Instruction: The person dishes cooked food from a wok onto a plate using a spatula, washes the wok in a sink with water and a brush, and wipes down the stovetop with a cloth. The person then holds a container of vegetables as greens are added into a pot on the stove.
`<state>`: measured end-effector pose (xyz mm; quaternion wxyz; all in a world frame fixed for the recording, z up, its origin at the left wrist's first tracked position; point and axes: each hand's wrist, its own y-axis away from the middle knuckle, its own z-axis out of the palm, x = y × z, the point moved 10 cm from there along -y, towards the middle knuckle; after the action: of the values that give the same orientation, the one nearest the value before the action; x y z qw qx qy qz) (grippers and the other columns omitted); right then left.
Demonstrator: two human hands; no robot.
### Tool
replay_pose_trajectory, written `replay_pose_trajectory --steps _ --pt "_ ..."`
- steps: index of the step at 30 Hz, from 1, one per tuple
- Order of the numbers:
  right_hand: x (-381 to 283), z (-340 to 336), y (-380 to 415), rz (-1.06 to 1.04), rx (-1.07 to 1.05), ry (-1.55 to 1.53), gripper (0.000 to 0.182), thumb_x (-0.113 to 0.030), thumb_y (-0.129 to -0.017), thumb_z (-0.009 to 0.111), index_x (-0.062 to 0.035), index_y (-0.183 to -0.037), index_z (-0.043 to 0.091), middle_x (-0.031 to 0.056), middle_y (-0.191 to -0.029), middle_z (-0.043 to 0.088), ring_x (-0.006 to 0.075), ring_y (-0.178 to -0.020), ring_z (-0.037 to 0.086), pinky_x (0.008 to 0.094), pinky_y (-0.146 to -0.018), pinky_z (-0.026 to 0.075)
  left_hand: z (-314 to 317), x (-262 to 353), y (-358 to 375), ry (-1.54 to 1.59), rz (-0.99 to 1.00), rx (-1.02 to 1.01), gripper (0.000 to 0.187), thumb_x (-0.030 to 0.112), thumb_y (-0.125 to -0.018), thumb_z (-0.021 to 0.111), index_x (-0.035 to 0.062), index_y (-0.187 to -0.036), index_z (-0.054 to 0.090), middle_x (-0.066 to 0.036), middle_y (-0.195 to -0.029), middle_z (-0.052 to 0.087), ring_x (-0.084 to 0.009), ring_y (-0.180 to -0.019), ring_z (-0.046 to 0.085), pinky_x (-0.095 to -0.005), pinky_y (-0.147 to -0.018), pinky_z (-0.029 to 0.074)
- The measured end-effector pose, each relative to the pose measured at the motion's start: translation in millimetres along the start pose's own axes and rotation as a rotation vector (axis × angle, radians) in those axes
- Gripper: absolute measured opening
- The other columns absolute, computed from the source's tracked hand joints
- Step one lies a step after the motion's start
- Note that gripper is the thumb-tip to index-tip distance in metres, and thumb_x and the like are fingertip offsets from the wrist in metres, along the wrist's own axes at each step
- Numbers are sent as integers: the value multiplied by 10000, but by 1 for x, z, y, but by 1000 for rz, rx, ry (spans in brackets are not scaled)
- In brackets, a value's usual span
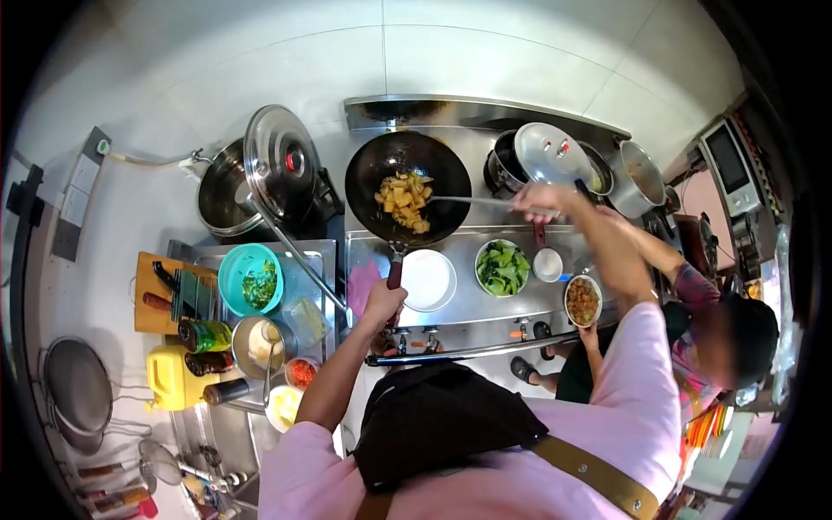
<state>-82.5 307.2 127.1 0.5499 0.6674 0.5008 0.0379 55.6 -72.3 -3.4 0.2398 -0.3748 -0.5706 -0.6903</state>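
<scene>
At the stove (466,303), the person's left hand (384,305) is wrapped round the handle (395,274) of the wok (364,182), seemingly to steady it. The right hand (542,201) is curled tight round a long metal tool (472,200), which reaches in from the side to the browned chunks (403,199) lying inside the wok. A white plate (429,282) stands just beside the handle, within easy reach; leafy greens (503,267) sit near it. Farther right, a co-worker's hand (590,336) supports a bowl (568,309), probably against spilling.
</scene>
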Motion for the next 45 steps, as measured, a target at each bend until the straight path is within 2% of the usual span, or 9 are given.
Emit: replay_pose_trajectory --steps 3,5,9,12,15,29,33,38,45 --pt "40 66 -52 -266 97 -274 259 -244 -964 620 -61 -1137 683 11 -598 547 79 -411 446 255 -346 316 4 1 21 32 -48 25 114 114 -825 627 52 -764 553 -23 -597 524 -138 -465 491 -293 -425 400" --pt "58 102 -64 -179 133 -329 338 -272 -973 633 -37 -1214 669 22 -623 551 105 -435 458 270 -402 369 6 -1 28 29 -8 15 130 117 -833 632 59 -756 544 -19 -604 524 -131 -476 494 -289 -433 401" --pt "57 121 -62 -380 339 -124 310 -262 -968 626 12 -1082 715 18 -676 619 113 -595 536 299 -556 440 5 -9 38 -10 55 39 134 119 -830 652 53 -793 542 -16 -602 522 -129 -474 499 -290 -430 401" --pt "66 134 -48 -429 331 -190 290 -255 -970 620 4 -1054 718 7 -665 593 105 -571 511 294 -523 411 3 -15 52 -49 60 22 139 123 -830 657 49 -852 540 -12 -597 515 -126 -467 498 -294 -427 404" --pt "80 152 -26 -385 291 -434 288 -248 -995 607 -17 -1134 710 -24 -611 495 73 -490 435 258 -449 337 -2 -21 66 -65 48 -22 130 120 -828 652 54 -836 540 -13 -598 517 -127 -463 496 -295 -427 404" --pt "108 206 110 -169 316 -538 367 -205 -1001 605 -27 -1321 625 -29 -625 464 53 -443 326 246 -391 237 -33 -45 88 -77 103 -161 119 86 -830 628 38 -765 540 -27 -577 531 -121 -429 487 -282 -395 399" --pt "112 214 135 -126 346 -532 366 -212 -1002 602 -27 -1317 630 -23 -608 474 59 -427 343 251 -372 250 -37 -54 87 -69 87 -196 106 88 -816 627 39 -763 549 -31 -583 536 -124 -434 492 -277 -395 402" --pt "103 219 167 -126 363 -489 256 -213 -1009 584 -20 -1138 694 -22 -593 474 62 -423 352 249 -367 255 -42 -49 82 -84 122 -177 138 112 -807 625 32 -716 559 -36 -565 538 -135 -435 508 -287 -396 409" --pt "113 227 196 -108 370 -508 260 -224 -1012 585 -35 -1160 684 -29 -588 474 48 -411 350 236 -352 250 -76 -26 44 -148 181 -33 122 105 -781 587 15 -707 550 -49 -543 534 -165 -387 512 -325 -357 406"
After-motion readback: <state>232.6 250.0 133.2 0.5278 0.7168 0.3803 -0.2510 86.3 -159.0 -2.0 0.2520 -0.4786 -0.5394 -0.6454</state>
